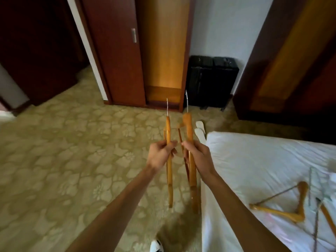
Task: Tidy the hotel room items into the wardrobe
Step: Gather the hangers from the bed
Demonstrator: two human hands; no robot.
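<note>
**Two hangers held before the wardrobe**

One wooden hanger (169, 160) is gripped in the left hand (161, 154), fingers curled round its honey-coloured arm; a second hanger (190, 157) is gripped likewise in the right hand (198, 157). Both are seen edge-on, metal hooks pointing toward the wardrobe (163, 51), whose door is slid open. To the wardrobe's right a black suitcase (211, 80) stands. More hangers (283, 210) lie on the white bed (254, 160).
</note>
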